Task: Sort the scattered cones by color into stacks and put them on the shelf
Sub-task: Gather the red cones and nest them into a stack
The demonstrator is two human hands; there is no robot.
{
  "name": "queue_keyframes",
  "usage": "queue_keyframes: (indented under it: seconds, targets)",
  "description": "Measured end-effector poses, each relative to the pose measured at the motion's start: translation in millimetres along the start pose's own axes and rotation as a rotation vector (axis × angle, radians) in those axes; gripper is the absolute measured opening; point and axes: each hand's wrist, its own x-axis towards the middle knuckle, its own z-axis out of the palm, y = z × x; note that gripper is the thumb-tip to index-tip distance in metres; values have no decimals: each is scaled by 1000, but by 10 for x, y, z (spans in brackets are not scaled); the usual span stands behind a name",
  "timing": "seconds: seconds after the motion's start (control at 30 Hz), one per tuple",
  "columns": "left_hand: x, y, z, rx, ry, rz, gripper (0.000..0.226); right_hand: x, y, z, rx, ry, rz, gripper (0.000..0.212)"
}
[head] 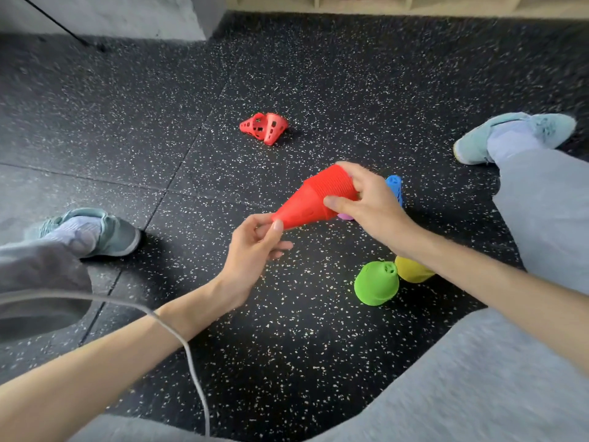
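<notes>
A white cable point(178, 333) drapes over the left forearm at the bottom of the view, and grey trouser legs point(478, 378) frame the speckled black floor point(287, 362) on both sides. Just right of centre, near the right forearm, a green stack point(376, 283) stands on the floor, tip up, with a yellow stack point(411, 269) touching it on its far right side and partly hidden by the arm.

Above the floor, both hands hold a red stack point(314, 199) tilted on its side, narrow tip pointing down-left and wide ribbed rims up-right. The left hand point(255, 247) pinches the tip between thumb and curled fingers. The right hand point(369, 202) wraps the wide end, thumb on the near side and fingers over the top, closed firmly on the rims.

Behind the right hand, a blue stack point(395, 188) shows partly, and a sliver of something purple point(345, 216) peeks out below the red stack; what it is cannot be told. A teal shoe point(105, 231) rests on the floor at left, another shoe point(510, 135) at right.

Further out, well apart from the hands, two loose red cones point(264, 127) with slotted walls lie on their sides, touching each other. At the far top edge, the pale base of a shelf point(414, 4) is just visible.
</notes>
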Motion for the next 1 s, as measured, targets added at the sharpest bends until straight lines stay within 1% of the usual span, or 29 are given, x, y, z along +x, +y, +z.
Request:
queue_keyframes:
  seconds: [0.07, 0.2, 0.3, 0.37, 0.53, 0.63, 0.8, 0.9, 1.0]
  targets:
    - [33, -10, -35, 19, -20, 20, 23, -1, 6, 23, -69, -5, -12, 97]
    - [93, -20, -31, 68, -73, 60, 20, 52, -8, 1, -130, 25, -23, 88]
    - [190, 34, -22, 89, -89, 105, 16, 144, -58, -30, -147, 63, -54, 87]
    - [277, 116, -36, 106, -100, 137, 17, 209, -124, -53, -166, 99, -75, 84]
    - [556, 434, -74, 123, -89, 253, 20, 414, -405, -129, -126, 202, -119, 84]
    - [749, 623, -55, 149, -92, 351, 14, 532, -557, -204, -95, 260, -154, 84]
    - [1156, 812, -88, 325, -88, 464, 15, 709, -678, -289, -172, 344, -175, 83]
    - [1456, 853, -137, 484, -68, 518, 17, 823, -642, -299, -245, 369, -208, 82]
    - [1810, 820, -183, 622, -86, 520, 18, 989, -552, -314, -303, 364, -191, 82]
